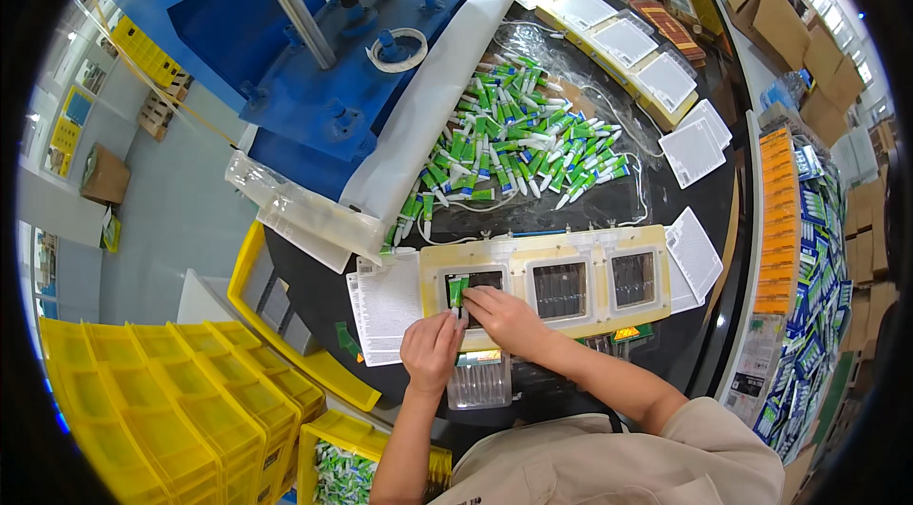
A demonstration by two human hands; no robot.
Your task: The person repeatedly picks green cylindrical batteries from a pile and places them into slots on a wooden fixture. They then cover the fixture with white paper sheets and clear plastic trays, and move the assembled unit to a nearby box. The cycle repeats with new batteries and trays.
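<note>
green tube (456, 290), pinched by left hand (433, 350) and right hand (504, 318), borders frame (516, 262) opening's edge.

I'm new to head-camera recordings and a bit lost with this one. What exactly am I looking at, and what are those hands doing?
There is no robot here, just a person's two bare hands. The single picture comes from a wide fisheye camera worn on their head, looking down, so straight edges bend toward the rim. The left-hand grip and the right-hand grip come together at the left opening of a pale yellow frame. A small green tube is at their fingertips; which one holds it is hard to tell. On the dark table, a heap of green-and-white tubes lies beyond the frame, and white printed cards lie to its left. The blue machine at upper left has metal rods above a broad plate.
</note>
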